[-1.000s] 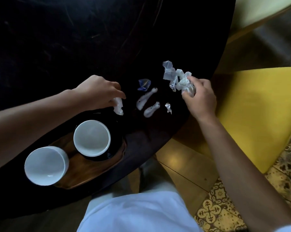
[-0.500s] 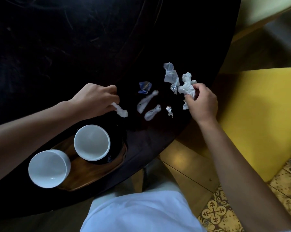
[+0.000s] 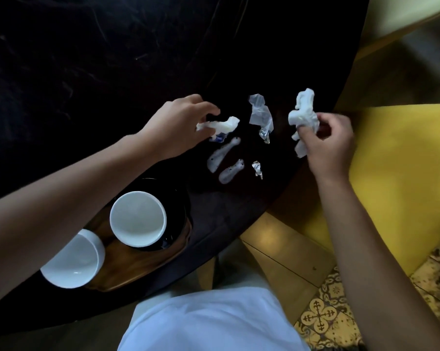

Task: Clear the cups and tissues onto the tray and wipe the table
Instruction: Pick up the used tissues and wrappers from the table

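Two empty white cups (image 3: 138,219) on wooden tray (image 3: 127,268)

Table (image 3: 112,72): black, glossy. Cups (image 3: 137,219): white. Tray (image 3: 137,264): brown wood. Tissues (image 3: 303,115): white. Wrapper (image 3: 260,114): clear, silvery. Seat (image 3: 396,173): yellow. Floor tiles (image 3: 320,317): yellow with dark floral motif. Shirt (image 3: 208,323): white.

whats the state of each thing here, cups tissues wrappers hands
left hand: fingers pinching a tissue
right hand: closed on a crumpled tissue
two cups: upright, empty, on the tray
clear wrapper: crumpled on the table
two rolled tissues: lying on the table
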